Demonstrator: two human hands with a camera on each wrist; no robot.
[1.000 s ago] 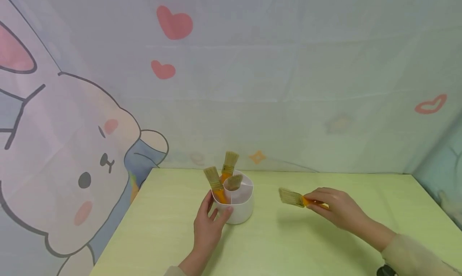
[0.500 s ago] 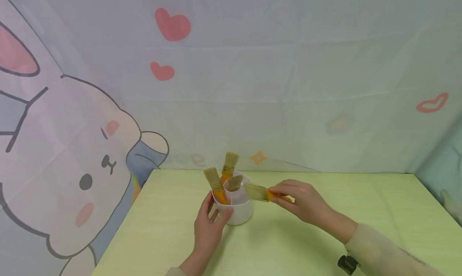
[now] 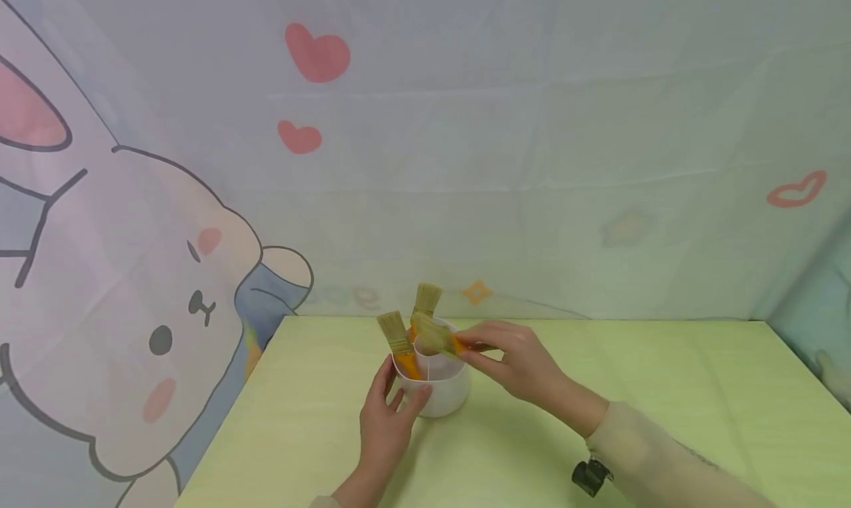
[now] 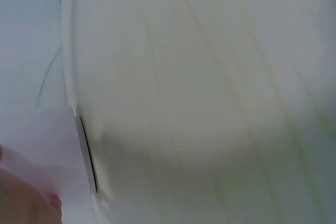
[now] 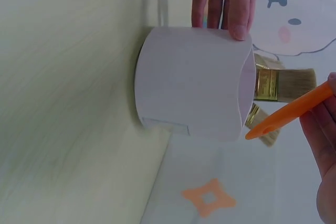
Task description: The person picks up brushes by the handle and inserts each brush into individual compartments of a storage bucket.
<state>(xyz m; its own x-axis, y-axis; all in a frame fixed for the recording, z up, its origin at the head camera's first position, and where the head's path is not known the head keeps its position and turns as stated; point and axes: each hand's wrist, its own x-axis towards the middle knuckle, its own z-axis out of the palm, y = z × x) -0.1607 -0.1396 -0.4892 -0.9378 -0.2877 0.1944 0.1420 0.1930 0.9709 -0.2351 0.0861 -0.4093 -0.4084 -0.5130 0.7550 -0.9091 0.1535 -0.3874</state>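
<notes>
A white divided holder point(image 3: 447, 397) stands on the table, paintbrushes point(image 3: 394, 331) poking up from it bristles first. My left hand point(image 3: 385, 427) grips the holder's left front side, thumb on the front wall. With my right hand point(image 3: 515, 360) I pinch another paintbrush point(image 3: 435, 336) by its orange handle, its bristles pointing left across the holder's opening. In the right wrist view the handle's tip point(image 5: 257, 131) is close by the holder's rim, behind which show other brushes point(image 5: 296, 85). In the left wrist view, part of my left hand point(image 4: 23, 200) lies against the white wall.
The pale yellow-green table point(image 3: 665, 390) reaches back to a hanging cloth point(image 3: 532, 161) printed with a rabbit point(image 3: 133, 331) and hearts. A small black device point(image 3: 590, 477) sits beneath the right sleeve point(image 3: 654, 449).
My right hand has carried its paintbrush leftward, from the right of the holder to over its opening, hiding the brush in the middle compartment. My left hand keeps its hold on the holder.
</notes>
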